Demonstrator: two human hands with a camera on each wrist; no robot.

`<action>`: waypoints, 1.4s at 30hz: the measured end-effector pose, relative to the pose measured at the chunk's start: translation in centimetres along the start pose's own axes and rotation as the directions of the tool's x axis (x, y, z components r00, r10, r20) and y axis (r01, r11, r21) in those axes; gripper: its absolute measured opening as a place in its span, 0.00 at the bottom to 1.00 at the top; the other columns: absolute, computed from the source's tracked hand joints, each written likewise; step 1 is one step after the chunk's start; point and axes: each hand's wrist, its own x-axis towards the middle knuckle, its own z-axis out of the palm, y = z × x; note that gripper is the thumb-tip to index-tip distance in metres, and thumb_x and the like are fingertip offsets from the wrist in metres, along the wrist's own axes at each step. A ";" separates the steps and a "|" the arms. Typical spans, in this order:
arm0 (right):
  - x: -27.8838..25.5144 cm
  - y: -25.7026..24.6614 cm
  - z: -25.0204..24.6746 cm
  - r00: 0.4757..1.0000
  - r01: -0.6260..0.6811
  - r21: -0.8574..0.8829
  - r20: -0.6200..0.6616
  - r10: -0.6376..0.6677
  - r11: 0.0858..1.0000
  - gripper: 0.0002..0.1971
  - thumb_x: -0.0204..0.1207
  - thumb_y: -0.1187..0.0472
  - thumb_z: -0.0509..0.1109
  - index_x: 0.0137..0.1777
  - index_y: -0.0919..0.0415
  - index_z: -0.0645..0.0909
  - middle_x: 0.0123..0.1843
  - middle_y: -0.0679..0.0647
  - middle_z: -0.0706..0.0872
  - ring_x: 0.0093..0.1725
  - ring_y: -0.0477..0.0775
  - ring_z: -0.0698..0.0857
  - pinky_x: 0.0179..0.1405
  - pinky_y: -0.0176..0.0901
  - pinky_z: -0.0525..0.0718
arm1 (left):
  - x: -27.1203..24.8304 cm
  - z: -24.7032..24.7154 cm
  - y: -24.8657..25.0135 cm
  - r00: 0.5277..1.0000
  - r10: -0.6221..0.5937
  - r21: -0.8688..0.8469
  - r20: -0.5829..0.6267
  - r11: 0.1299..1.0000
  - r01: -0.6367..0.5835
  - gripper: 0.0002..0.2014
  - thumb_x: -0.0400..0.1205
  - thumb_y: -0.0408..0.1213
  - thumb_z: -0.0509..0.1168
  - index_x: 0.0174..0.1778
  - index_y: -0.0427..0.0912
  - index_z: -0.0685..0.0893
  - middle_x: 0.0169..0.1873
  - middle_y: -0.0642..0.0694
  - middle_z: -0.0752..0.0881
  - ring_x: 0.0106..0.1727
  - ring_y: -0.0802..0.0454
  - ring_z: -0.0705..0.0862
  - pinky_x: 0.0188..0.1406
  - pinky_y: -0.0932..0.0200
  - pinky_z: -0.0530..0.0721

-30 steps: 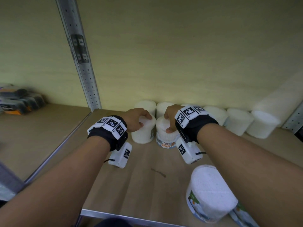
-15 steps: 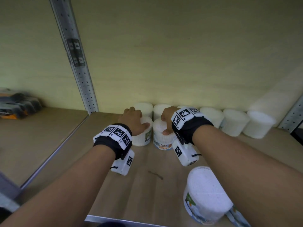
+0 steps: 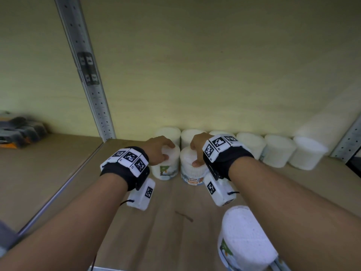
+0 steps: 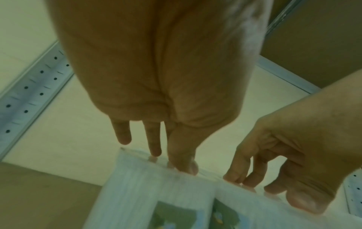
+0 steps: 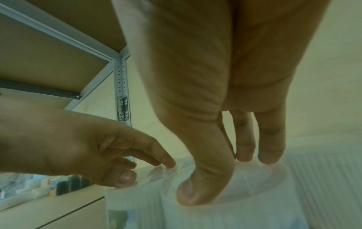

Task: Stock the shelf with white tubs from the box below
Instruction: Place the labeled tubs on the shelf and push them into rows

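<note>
Nearest, at the front right of the shelf (image 3: 121,241), one white tub (image 3: 246,239) w/ a green-and-orange label stood by itself, partly behind the right forearm.

Further in, mid-shelf, both hands sat on two tubs standing side by side, just about touching. Left hand (image 3: 158,150) lay over the top of the left tub (image 3: 167,167); fingers bent down onto the lid, fingertips (image 4: 154,152) at the far rim, thumb on the near edge. Looked more like a light hold from above than a full wrap; how tight, can't tell. Right hand (image 3: 198,148) did the same on the right tub (image 3: 190,171): thumb (image 5: 197,192) pressed on the near part of the lid, two fingers down on the far part. Hands were apart, each on its own tub, close to each other.

Both tubs were upright, white, ribbed-looking sides, clear lids; right one read "COTTON BUDS" on an orange-and-blue band, left one showed a green patch on its label.

Behind them, a back row of white tubs (image 3: 279,150) ran along the rear wall, left to right, packed close. Far right, a big white roll (image 3: 330,126) leaned by a metal upright (image 3: 347,141). Left of the tubs, a perforated post (image 3: 91,83) split the bays; dark packs (image 3: 17,130) sat in the far left bay.
</note>
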 end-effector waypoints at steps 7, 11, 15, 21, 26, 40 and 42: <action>-0.1 0.0 0.0 1.000 0.024 -0.013 -0.010 -0.024 1.000 0.30 0.71 0.61 0.78 0.73 0.63 0.75 0.73 0.61 0.78 0.72 0.62 0.78 0.64 0.45 0.77 | 0.2 -0.7 -0.3 0.999 0.025 -0.018 -0.025 1.000 -0.025 0.21 0.83 0.33 0.62 0.73 0.47 0.74 0.76 0.44 0.70 0.76 0.45 0.69 0.73 0.54 0.69; -0.4 -0.1 -0.1 1.000 0.030 -0.032 -0.007 -0.031 0.999 0.30 0.71 0.60 0.79 0.73 0.62 0.75 0.73 0.61 0.77 0.72 0.61 0.78 0.65 0.46 0.77 | 0.3 0.3 0.0 0.976 -0.086 0.025 -0.201 0.995 0.093 0.23 0.81 0.51 0.63 0.69 0.43 0.75 0.67 0.40 0.73 0.70 0.41 0.72 0.68 0.51 0.72; -0.5 -0.2 -0.2 0.999 0.036 -0.046 -0.006 -0.037 0.998 0.31 0.71 0.59 0.79 0.73 0.62 0.76 0.73 0.61 0.77 0.72 0.61 0.78 0.65 0.45 0.77 | 0.4 1.2 0.4 0.970 -0.123 0.131 -0.207 0.980 0.152 0.26 0.79 0.55 0.64 0.67 0.42 0.75 0.66 0.39 0.73 0.69 0.41 0.71 0.64 0.48 0.74; -0.5 -0.1 -0.1 0.999 0.040 -0.050 -0.010 -0.040 0.998 0.29 0.71 0.59 0.78 0.72 0.62 0.76 0.72 0.61 0.78 0.71 0.61 0.79 0.56 0.42 0.76 | 0.5 0.7 0.4 0.988 -0.097 0.121 -0.124 0.986 0.112 0.24 0.81 0.50 0.65 0.71 0.44 0.73 0.70 0.41 0.71 0.72 0.42 0.70 0.70 0.48 0.72; -0.5 0.0 0.0 0.999 0.042 -0.058 -0.016 -0.043 0.997 0.30 0.71 0.58 0.78 0.73 0.61 0.76 0.73 0.61 0.78 0.71 0.61 0.78 0.57 0.43 0.76 | 0.1 0.3 0.2 0.999 -0.046 0.035 -0.028 0.998 0.047 0.23 0.83 0.35 0.63 0.75 0.45 0.70 0.77 0.45 0.68 0.77 0.45 0.68 0.74 0.53 0.68; -0.2 0.0 0.1 0.999 0.050 -0.099 -0.007 -0.051 0.994 0.29 0.72 0.59 0.77 0.72 0.62 0.76 0.72 0.61 0.78 0.71 0.60 0.79 0.53 0.42 0.74 | -0.4 -1.0 0.4 1.000 -0.009 0.021 0.029 1.000 0.009 0.29 0.79 0.22 0.59 0.76 0.46 0.68 0.78 0.43 0.65 0.78 0.44 0.67 0.68 0.55 0.72; -0.1 0.0 0.1 0.999 0.050 -0.115 0.006 -0.050 0.992 0.28 0.72 0.60 0.77 0.72 0.63 0.76 0.72 0.61 0.78 0.71 0.60 0.79 0.49 0.39 0.71 | -0.3 -0.8 0.3 0.999 -0.030 0.007 -0.027 1.000 0.030 0.27 0.80 0.28 0.62 0.76 0.46 0.69 0.77 0.43 0.66 0.77 0.45 0.67 0.67 0.57 0.71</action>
